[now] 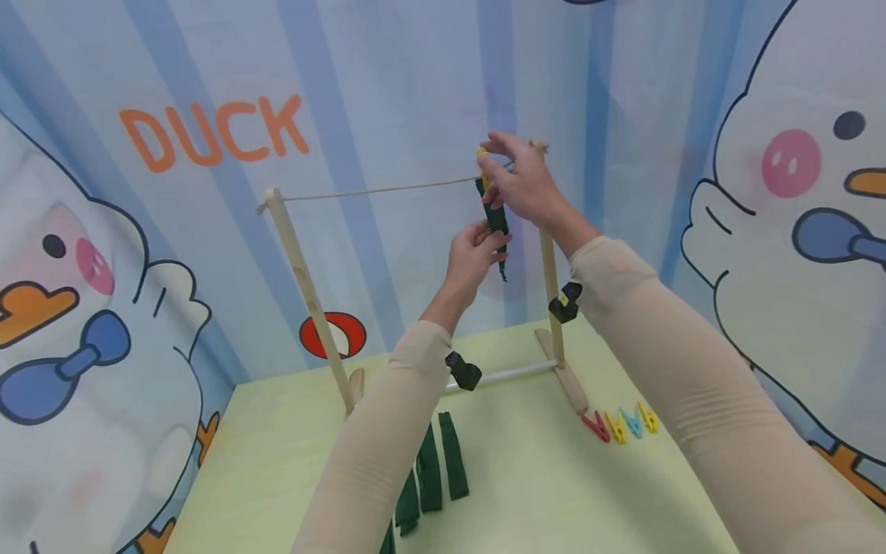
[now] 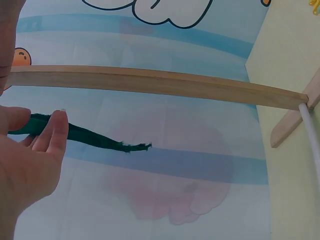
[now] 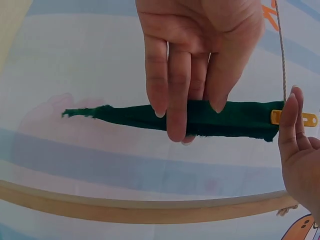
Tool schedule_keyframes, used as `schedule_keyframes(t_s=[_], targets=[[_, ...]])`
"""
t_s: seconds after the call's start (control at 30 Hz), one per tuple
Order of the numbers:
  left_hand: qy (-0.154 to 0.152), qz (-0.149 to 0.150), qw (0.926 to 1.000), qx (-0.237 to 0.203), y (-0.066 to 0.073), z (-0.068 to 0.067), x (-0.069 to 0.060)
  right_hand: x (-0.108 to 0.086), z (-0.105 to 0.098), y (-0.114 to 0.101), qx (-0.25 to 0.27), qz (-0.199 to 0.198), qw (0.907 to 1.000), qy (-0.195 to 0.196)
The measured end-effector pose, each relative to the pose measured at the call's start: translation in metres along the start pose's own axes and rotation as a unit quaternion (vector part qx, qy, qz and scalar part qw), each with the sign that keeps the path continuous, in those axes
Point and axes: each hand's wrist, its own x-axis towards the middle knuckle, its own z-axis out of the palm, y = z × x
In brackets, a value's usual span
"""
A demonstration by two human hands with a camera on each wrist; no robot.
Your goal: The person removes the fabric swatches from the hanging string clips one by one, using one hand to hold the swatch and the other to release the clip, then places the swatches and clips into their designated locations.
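A dark green cloth strip (image 1: 495,219) hangs from the cord (image 1: 388,189) near its right end, its frayed tip pointing down. My left hand (image 1: 471,258) holds the strip partway down between thumb and fingers; the left wrist view shows the frayed end (image 2: 110,143) sticking out past the fingers. Higher up, my right hand (image 1: 522,181) pinches a yellow clothespin (image 3: 310,120) at the strip's top edge, where it meets the cord. Part of the clothespin is hidden behind the right fingers.
Wooden posts (image 1: 304,285) carry the cord, with a white bar (image 1: 515,375) joining them low down. Several green strips (image 1: 453,454) lie on the pale yellow table (image 1: 526,492), partly behind the left sleeve. Red, yellow and blue clothespins (image 1: 631,422) line up by the right foot.
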Motion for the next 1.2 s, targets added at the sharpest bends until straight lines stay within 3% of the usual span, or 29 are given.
schedule_keyframes(t_s=[0.23, 0.43, 0.7, 0.87, 1.2], targets=[[0.038, 0.007, 0.9992, 0.006, 0.001, -0.0001, -0.0011, 0.0024, -0.0005, 0.0004, 0.006, -0.014, 0.9994, 0.03], [0.064, 0.012, 0.9978, 0.009, 0.0015, -0.0021, -0.0003, 0.0027, -0.0027, 0.0025, 0.012, -0.025, 0.9992, 0.028], [0.071, 0.016, 0.9973, 0.01, 0.0008, -0.0041, -0.0022, 0.0027, -0.0043, 0.005, 0.05, -0.016, 0.9986, 0.006], [0.071, 0.014, 0.9973, 0.011, -0.0017, -0.0052, -0.0029, 0.0013, -0.0052, 0.004, 0.048, -0.015, 0.9987, 0.002], [0.064, 0.005, 0.9977, 0.018, -0.0009, -0.0081, -0.0026, 0.0001, -0.0024, 0.0007, 0.02, -0.021, 0.9987, 0.043]])
